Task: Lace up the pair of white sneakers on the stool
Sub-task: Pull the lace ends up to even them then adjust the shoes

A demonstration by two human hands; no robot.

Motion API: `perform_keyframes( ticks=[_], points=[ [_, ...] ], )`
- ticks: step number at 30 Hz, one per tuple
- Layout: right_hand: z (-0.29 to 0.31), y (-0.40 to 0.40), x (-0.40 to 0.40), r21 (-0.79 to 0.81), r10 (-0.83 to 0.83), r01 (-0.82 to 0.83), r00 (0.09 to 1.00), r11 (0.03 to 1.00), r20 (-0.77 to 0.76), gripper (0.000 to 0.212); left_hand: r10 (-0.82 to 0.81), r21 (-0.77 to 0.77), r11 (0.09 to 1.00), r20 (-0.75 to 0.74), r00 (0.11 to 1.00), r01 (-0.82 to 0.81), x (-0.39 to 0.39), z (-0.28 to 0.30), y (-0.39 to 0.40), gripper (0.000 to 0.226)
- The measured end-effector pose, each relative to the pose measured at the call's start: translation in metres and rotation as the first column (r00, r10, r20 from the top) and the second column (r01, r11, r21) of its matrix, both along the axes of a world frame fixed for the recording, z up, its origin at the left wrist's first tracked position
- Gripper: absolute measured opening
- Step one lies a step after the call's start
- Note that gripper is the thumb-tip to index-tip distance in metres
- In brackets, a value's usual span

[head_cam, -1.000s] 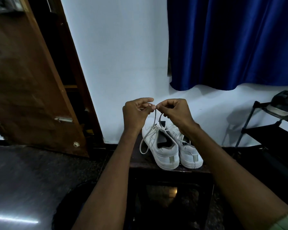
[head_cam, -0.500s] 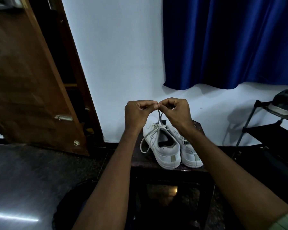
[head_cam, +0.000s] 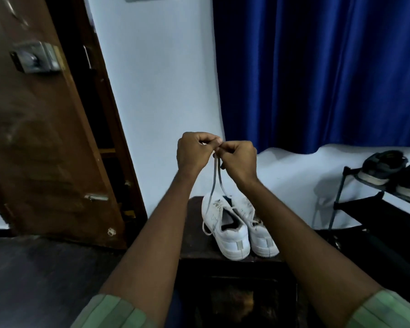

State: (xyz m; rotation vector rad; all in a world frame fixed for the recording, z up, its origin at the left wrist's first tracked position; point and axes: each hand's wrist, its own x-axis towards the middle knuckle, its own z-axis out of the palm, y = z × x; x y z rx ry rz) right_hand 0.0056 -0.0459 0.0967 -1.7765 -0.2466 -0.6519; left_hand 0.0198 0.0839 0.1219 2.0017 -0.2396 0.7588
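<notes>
Both hands had risen, left hand [head_cam: 192, 150] and right hand [head_cam: 237, 159] pinching the lace [head_cam: 214, 183] ends together, evening them above the sneakers [head_cam: 234, 229].

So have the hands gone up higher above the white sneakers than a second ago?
Yes. Both hands, left and right, pinching the lace, now sit clearly higher above the sneakers on the stool, so more lace hangs between.
</notes>
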Motion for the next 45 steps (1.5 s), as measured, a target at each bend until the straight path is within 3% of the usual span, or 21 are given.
perform_keyframes(
  ticks=[6, 12, 21, 25, 28, 33, 45],
  points=[
    [0.094, -0.004, -0.018, 0.023, 0.026, -0.027, 0.998, 0.999, 0.052, 0.021, -0.131, -0.074, 0.988, 0.088, 0.988, 0.137, -0.02, 0.078, -0.008, 0.016],
    [0.176, -0.004, -0.037, 0.093, 0.001, -0.005, 0.999, 0.996, 0.039, 0.019, -0.116, -0.008, 0.993, 0.096, 0.989, 0.117, -0.032, 0.133, -0.011, 0.038],
    [0.247, 0.0, -0.055, 0.237, -0.058, 0.056, 0.998, 0.97, 0.004, 0.015, -0.076, 0.071, 0.995, 0.046, 0.996, 0.072, -0.043, 0.206, -0.008, 0.027],
    [0.26, -0.001, -0.053, 0.3, -0.057, 0.055, 0.998, 0.952, -0.005, 0.007, 0.02, 0.08, 0.996, 0.091, 0.996, -0.027, -0.045, 0.208, -0.008, 0.03],
    [0.262, -0.001, -0.054, 0.346, -0.015, 0.016, 1.0, 0.938, -0.006, 0.008, 0.017, 0.094, 0.995, 0.092, 0.996, -0.026, -0.044, 0.198, -0.005, 0.021],
    [0.265, 0.004, -0.051, 0.488, 0.029, -0.017, 0.999, 0.873, -0.017, 0.011, 0.036, 0.096, 0.994, 0.094, 0.995, -0.045, -0.05, 0.194, -0.005, 0.025],
    [0.269, 0.011, -0.052, 0.527, 0.078, -0.074, 0.997, 0.847, 0.015, 0.005, -0.031, 0.229, 0.973, 0.01, 0.999, 0.028, -0.054, 0.172, -0.005, 0.037]
  ],
)
